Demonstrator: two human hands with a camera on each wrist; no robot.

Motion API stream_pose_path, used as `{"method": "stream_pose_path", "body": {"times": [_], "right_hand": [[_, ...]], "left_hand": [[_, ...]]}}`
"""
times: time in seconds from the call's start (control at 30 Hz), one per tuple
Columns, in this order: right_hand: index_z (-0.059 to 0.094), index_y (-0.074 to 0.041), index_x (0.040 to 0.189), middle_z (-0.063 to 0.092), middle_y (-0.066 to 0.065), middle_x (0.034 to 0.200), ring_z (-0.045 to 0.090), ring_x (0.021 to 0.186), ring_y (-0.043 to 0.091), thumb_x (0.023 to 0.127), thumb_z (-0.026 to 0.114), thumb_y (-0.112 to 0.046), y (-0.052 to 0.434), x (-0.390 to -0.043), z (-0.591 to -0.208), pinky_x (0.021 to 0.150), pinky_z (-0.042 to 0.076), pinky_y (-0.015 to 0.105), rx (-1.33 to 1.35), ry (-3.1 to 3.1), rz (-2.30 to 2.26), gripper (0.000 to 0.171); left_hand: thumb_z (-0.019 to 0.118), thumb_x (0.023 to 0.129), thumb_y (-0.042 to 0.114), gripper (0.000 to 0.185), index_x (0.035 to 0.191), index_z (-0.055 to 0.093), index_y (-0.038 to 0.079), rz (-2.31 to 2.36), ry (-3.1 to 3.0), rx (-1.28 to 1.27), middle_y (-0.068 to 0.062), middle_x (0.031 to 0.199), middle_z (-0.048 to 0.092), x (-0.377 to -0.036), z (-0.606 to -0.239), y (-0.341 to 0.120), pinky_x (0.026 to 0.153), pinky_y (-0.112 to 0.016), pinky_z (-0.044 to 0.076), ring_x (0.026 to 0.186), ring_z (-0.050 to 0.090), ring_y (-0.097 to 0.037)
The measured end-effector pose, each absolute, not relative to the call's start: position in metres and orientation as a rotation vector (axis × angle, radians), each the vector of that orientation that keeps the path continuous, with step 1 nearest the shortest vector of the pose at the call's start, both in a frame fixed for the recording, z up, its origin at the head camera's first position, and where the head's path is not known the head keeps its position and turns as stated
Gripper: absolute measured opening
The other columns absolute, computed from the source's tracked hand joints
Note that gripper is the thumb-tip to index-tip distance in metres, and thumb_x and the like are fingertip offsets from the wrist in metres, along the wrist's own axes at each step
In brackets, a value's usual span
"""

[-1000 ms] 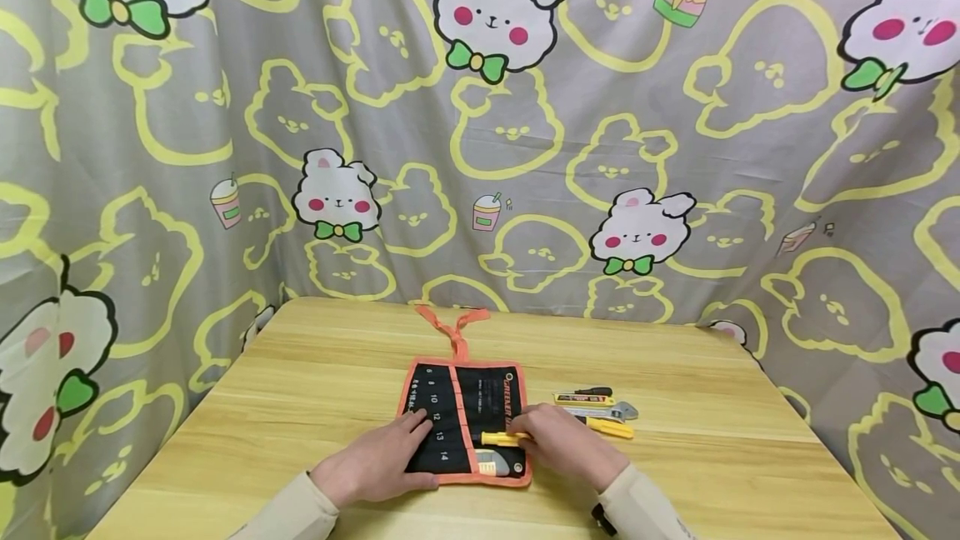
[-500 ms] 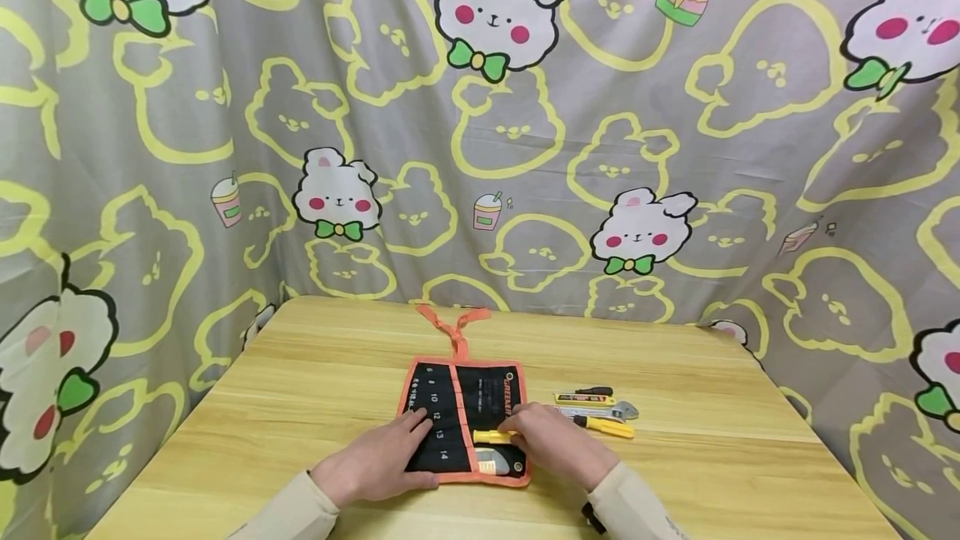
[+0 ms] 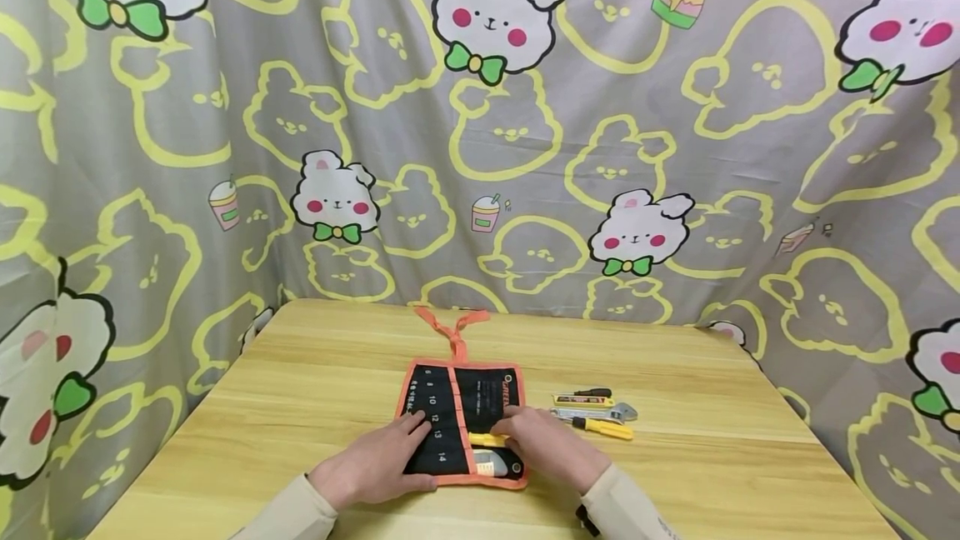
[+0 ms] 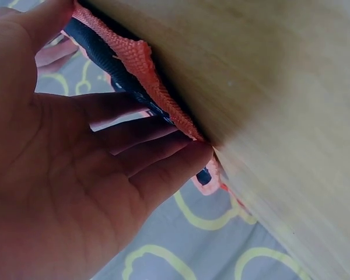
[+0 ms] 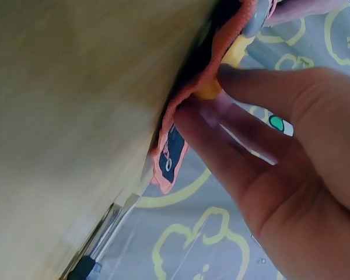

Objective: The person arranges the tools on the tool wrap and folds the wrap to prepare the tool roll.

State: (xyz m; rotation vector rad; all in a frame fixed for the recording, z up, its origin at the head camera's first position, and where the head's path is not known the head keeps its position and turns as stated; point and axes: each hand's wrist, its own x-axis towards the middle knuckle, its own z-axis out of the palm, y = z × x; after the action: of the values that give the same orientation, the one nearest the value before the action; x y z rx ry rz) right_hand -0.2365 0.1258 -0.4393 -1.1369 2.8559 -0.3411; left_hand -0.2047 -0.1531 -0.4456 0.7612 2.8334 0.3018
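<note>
A black tool roll [image 3: 480, 390] with orange trim lies unfolded on the table, its numbered pocket panel on the left. My left hand [image 3: 375, 455] rests on that panel with fingers extended, and the left wrist view shows the fingertips at the orange edge [image 4: 157, 87]. Thumb and fingers of my right hand [image 3: 551, 448] pinch a yellow-handled screwdriver [image 3: 486, 440]. Its handle lies at the pocket opening, and its shaft is hidden. In the right wrist view the yellow handle [image 5: 210, 88] shows between thumb and fingers. Below it, a grey-and-yellow tool [image 3: 491, 463] sticks out of another pocket.
Right of the roll lie a small black-handled tool [image 3: 596, 392], a yellow utility knife [image 3: 583, 401], an adjustable wrench [image 3: 621, 412] and another yellow-handled screwdriver [image 3: 609, 428]. Orange ties [image 3: 456, 332] stretch toward the back edge. A patterned curtain [image 3: 480, 132] surrounds the table.
My right hand has moved left, and the yellow handle has slid left with it to the pocket's orange edge. The left hand stays in place.
</note>
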Motion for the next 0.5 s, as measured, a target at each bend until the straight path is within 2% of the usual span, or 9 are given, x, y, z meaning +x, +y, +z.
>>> {"method": "stream_pose_path", "body": {"times": [0.13,0.33,0.5], "right_hand": [[0.077,-0.017,0.115,0.071,-0.005,0.107,0.067,0.093,0.006,0.094,0.073,-0.005,0.134,-0.239,-0.436,0.078,0.058,0.024,-1.137,2.797,-0.422,0.024],[0.076,-0.017,0.109,0.068,-0.009,0.092,0.057,0.08,0.0,0.092,0.075,-0.004,0.143,-0.244,-0.434,0.068,0.052,0.022,-1.139,2.77,-0.477,0.021],[0.076,-0.019,0.102,0.067,-0.01,0.09,0.053,0.075,-0.001,0.093,0.074,-0.003,0.141,-0.246,-0.437,0.066,0.05,0.019,-1.175,2.787,-0.456,0.018]], "left_hand": [[0.063,0.091,0.066,0.09,0.149,0.05,0.0,0.315,2.835,0.762,-0.022,0.156,0.044,-0.205,-0.447,-0.154,0.112,-0.055,0.043,0.142,0.047,-0.041],[0.065,0.09,0.066,0.089,0.148,0.051,0.0,0.328,2.839,0.757,-0.022,0.155,0.046,-0.204,-0.446,-0.154,0.112,-0.055,0.044,0.14,0.048,-0.041],[0.066,0.09,0.065,0.088,0.147,0.052,-0.001,0.343,2.839,0.756,-0.022,0.154,0.047,-0.205,-0.445,-0.153,0.111,-0.055,0.044,0.14,0.049,-0.04]]}}
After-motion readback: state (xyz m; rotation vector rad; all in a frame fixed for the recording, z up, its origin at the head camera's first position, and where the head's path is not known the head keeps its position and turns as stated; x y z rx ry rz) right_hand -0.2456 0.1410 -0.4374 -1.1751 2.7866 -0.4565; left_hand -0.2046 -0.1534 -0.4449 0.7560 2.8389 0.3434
